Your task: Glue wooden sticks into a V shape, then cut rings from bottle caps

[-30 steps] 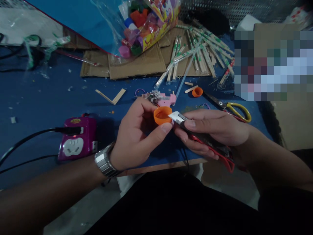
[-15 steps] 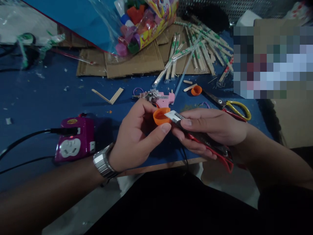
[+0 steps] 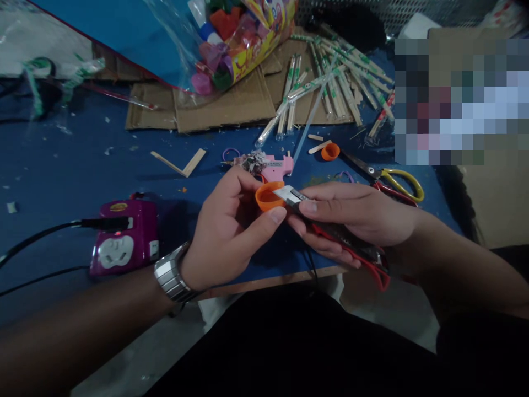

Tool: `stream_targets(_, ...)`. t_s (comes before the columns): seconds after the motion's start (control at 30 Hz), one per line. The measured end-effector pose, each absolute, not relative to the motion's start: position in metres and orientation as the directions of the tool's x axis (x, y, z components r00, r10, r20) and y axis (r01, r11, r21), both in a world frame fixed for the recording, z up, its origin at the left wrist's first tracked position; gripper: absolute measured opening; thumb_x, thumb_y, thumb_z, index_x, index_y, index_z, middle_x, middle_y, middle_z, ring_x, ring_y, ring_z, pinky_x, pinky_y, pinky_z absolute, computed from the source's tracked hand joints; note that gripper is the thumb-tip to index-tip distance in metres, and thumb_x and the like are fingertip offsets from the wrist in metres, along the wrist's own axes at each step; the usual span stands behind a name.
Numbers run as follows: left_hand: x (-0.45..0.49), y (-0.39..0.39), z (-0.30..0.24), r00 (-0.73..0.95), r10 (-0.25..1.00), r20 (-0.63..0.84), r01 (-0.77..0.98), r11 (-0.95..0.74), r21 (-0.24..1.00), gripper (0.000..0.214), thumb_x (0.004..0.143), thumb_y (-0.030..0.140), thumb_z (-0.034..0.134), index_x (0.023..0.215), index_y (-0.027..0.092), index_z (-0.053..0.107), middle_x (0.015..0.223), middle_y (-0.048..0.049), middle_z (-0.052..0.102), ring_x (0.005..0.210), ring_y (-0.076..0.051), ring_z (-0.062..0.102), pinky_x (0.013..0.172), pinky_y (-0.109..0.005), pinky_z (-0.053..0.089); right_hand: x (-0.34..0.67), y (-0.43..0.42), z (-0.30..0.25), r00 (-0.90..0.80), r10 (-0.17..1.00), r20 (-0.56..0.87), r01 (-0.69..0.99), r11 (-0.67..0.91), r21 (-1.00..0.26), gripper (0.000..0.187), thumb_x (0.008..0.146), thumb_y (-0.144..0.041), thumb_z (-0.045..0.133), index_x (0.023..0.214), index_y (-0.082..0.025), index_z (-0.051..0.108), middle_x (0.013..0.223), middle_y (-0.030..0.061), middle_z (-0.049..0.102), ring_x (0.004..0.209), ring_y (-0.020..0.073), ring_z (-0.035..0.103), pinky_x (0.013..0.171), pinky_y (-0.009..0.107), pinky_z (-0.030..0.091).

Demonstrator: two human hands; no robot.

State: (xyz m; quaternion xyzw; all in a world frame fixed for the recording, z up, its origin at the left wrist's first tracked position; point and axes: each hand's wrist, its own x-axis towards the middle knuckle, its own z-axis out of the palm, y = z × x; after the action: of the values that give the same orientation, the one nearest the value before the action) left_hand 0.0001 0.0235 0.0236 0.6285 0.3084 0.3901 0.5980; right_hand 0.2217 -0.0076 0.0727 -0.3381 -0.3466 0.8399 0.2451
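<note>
My left hand [image 3: 235,226] pinches a small orange plastic cup [image 3: 264,204] between thumb and fingers, its hollow side facing up. In my right hand [image 3: 351,215] lies a utility knife [image 3: 297,199] with a dark and red handle, gripped with the thumb on top. Its blade points left and reaches to the cup's right rim. Just behind the cup rests a pink glue gun [image 3: 276,167] with a long clear glue stick [image 3: 309,124] at its back. Another orange piece [image 3: 330,151] lies further back, beside short wooden sticks [image 3: 320,146].
Scissors [image 3: 384,179] with yellow and red handles lie right of the glue gun. A purple power adapter [image 3: 144,220] with cables sits at left. Behind are flattened cardboard [image 3: 223,110], paper-wrapped chopsticks [image 3: 293,94] and a bag of colourful plastic pieces [image 3: 248,44]. Two joined sticks [image 3: 187,170] lie mid-table.
The whole view has shifted slightly, so everything appears a little further left. Both hands keep their grips, and the knife blade stays at the cup's rim.
</note>
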Motion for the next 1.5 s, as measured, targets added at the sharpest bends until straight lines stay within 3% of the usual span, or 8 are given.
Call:
stream_targets(0.53, 0.0000, 0.0243, 0.0248, 0.502, 0.855, 0.133, -0.048, -0.125, 0.991, 0.028, 0.098, 0.038, 0.076, 0.099, 0.022, 0.054, 0.083, -0.0009, 0.065, 0.061, -0.011, 0.058, 0.052, -0.028, 0.045, 0.2231, -0.0065, 0.0738, -0.642, 0.637, -0.427, -0.125, -0.637, -0.760, 0.028, 0.113, -0.032, 0.045, 0.095, -0.017, 0.060, 0.058, -0.0051, 0.055, 0.039, 0.0076, 0.047, 0.037, 0.015, 0.048)
stream_targets(0.73, 0.0008, 0.0232, 0.0261, 0.507, 0.853, 0.123, -0.075, -0.099, 0.992, 0.025, 0.098, 0.035, 0.075, 0.097, 0.021, 0.054, 0.079, 0.0016, 0.064, 0.056, -0.010, 0.058, 0.048, -0.026, 0.044, 0.2245, -0.0065, 0.0736, -0.644, 0.636, -0.426, -0.122, -0.634, -0.763, 0.029, 0.113, -0.033, 0.046, 0.093, -0.017, 0.060, 0.059, -0.0051, 0.055, 0.038, 0.0067, 0.046, 0.034, 0.013, 0.041)
stream_targets(1.3, 0.0001, 0.0238, 0.0260, 0.508, 0.860, 0.060, -0.085, -0.019, 0.996, 0.034, 0.089, 0.039, 0.086, 0.097, 0.024, 0.057, 0.079, 0.0012, 0.064, 0.058, -0.013, 0.056, 0.048, -0.030, 0.043, 0.2251, -0.0050, 0.0710, -0.656, 0.627, -0.421, -0.114, -0.633, -0.765, 0.029, 0.112, -0.036, 0.049, 0.093, -0.016, 0.059, 0.057, -0.0059, 0.055, 0.036, 0.0065, 0.046, 0.033, 0.013, 0.038)
stream_targets(1.5, 0.0001, 0.0244, 0.0261, 0.520, 0.849, 0.095, -0.074, -0.066, 0.995, 0.028, 0.094, 0.037, 0.080, 0.097, 0.023, 0.056, 0.081, -0.0001, 0.065, 0.061, -0.013, 0.058, 0.050, -0.029, 0.046, 0.2252, -0.0047, 0.0693, -0.666, 0.615, -0.423, -0.114, -0.644, -0.757, 0.029, 0.112, -0.035, 0.047, 0.094, -0.016, 0.059, 0.057, -0.0058, 0.055, 0.035, 0.0065, 0.046, 0.033, 0.013, 0.037)
